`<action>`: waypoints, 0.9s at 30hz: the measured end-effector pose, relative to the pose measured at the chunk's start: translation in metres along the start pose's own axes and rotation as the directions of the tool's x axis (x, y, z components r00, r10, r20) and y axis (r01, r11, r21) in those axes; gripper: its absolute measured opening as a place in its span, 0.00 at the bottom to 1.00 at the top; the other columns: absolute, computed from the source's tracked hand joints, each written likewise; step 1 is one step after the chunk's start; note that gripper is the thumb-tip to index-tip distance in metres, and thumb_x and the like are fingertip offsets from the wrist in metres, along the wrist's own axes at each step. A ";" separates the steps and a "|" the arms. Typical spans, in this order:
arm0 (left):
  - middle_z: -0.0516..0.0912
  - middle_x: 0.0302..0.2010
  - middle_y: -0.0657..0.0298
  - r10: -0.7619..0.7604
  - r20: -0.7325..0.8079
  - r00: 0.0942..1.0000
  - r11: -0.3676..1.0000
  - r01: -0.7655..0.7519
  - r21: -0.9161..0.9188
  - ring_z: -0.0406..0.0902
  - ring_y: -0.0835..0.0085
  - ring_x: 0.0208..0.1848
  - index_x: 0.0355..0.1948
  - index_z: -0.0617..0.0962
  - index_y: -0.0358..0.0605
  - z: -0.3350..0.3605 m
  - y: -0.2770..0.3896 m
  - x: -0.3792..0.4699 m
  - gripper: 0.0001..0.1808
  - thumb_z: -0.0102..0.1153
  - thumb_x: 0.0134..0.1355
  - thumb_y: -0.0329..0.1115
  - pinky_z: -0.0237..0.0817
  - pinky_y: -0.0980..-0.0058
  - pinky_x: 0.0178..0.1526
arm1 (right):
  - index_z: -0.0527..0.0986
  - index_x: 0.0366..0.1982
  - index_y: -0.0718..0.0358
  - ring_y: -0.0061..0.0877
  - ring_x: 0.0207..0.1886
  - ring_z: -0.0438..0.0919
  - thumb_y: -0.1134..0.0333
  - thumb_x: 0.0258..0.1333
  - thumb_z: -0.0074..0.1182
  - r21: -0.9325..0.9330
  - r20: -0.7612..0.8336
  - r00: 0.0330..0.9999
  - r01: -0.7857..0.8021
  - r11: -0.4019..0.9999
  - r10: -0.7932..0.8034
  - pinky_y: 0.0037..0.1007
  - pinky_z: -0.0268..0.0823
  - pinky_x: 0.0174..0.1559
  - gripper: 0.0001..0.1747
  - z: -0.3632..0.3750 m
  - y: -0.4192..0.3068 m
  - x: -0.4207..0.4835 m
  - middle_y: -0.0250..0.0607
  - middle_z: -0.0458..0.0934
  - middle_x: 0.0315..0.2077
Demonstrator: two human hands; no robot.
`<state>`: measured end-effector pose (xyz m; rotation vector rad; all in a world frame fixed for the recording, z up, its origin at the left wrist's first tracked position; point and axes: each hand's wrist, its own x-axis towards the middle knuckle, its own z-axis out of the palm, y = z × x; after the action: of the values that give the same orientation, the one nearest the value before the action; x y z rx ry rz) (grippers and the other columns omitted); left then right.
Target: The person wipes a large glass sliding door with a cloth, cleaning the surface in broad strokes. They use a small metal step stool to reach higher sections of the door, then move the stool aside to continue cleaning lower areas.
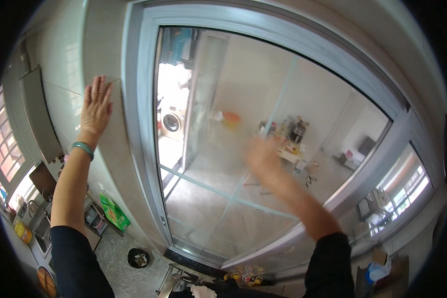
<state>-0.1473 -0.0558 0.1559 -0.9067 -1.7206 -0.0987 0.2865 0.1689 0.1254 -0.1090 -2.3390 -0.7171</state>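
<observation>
My left hand (97,104) lies flat against the tiled wall (113,123) beside the door frame, fingers stretched upward and nothing held. A green bangle (83,149) circles that wrist. In front of the glass door panel (223,149), my right hand (263,158) is blurred by motion. Whether it grips a cloth or anything else cannot be made out, nor whether it touches the pane. Pale strips cross the glass, and a light metal frame (141,111) surrounds it.
A black bin (138,258) with rubbish stands on the floor. Below me is a metal-framed stool or stand (177,279). At the left are a sink (43,236) and a green bag (113,212). Through the glass show a washing machine (171,121) and a cluttered table (288,153).
</observation>
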 end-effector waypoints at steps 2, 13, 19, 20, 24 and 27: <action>0.46 0.72 0.59 0.004 0.021 1.000 0.999 -0.005 0.050 0.38 0.65 0.74 0.67 0.58 0.48 -0.004 -0.008 -0.001 0.34 0.48 0.60 0.42 0.31 0.63 0.72 | 0.78 0.35 0.57 0.37 0.43 0.75 0.72 0.45 0.50 -0.157 -0.225 0.974 -0.070 0.985 0.033 0.43 0.61 0.50 0.12 -0.070 0.054 0.050 0.39 0.77 0.38; 0.46 0.72 0.58 -0.068 0.085 0.994 0.997 0.064 0.053 0.39 0.63 0.74 0.66 0.59 0.47 -0.020 0.014 0.008 0.34 0.50 0.60 0.42 0.33 0.63 0.72 | 0.74 0.28 0.52 0.30 0.41 0.71 0.66 0.43 0.51 -0.094 0.054 0.998 -0.022 0.995 0.027 0.36 0.61 0.41 0.06 0.029 -0.027 -0.071 0.32 0.72 0.31; 0.45 0.72 0.58 -0.045 0.119 0.992 0.998 0.040 0.045 0.37 0.63 0.74 0.67 0.56 0.47 -0.012 0.015 0.005 0.36 0.52 0.60 0.43 0.31 0.63 0.72 | 0.73 0.26 0.54 0.27 0.43 0.70 0.67 0.39 0.51 0.161 0.248 0.962 0.076 0.984 -0.115 0.32 0.61 0.42 0.06 0.065 -0.078 -0.177 0.32 0.71 0.32; 0.45 0.72 0.58 -0.055 0.134 0.990 0.998 0.051 0.030 0.37 0.63 0.74 0.67 0.56 0.47 -0.011 0.022 0.009 0.36 0.52 0.60 0.42 0.32 0.63 0.72 | 0.72 0.25 0.54 0.27 0.43 0.70 0.67 0.38 0.51 0.194 0.254 0.965 0.017 0.981 -0.066 0.33 0.61 0.42 0.06 0.050 -0.078 -0.176 0.31 0.71 0.31; 0.46 0.72 0.58 -0.033 0.069 0.997 0.999 0.031 0.022 0.39 0.63 0.74 0.67 0.57 0.47 -0.002 0.014 0.007 0.36 0.53 0.59 0.40 0.33 0.63 0.72 | 0.76 0.27 0.54 0.32 0.42 0.71 0.69 0.41 0.51 -0.119 0.096 0.986 -0.126 0.985 0.137 0.38 0.62 0.43 0.07 -0.034 -0.011 -0.096 0.35 0.74 0.33; 0.46 0.72 0.59 -0.018 0.045 0.999 0.998 0.015 0.065 0.39 0.63 0.74 0.67 0.56 0.47 0.000 -0.007 -0.004 0.37 0.53 0.58 0.40 0.34 0.64 0.71 | 0.78 0.37 0.50 0.34 0.45 0.71 0.69 0.45 0.53 -0.445 -0.221 0.948 -0.306 0.842 0.228 0.42 0.61 0.46 0.14 -0.110 0.078 -0.023 0.36 0.74 0.39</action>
<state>-0.1510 -0.0631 0.1548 -0.8526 -1.7639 -0.0334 0.3889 0.1796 0.2151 -0.5658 -1.8976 -1.0975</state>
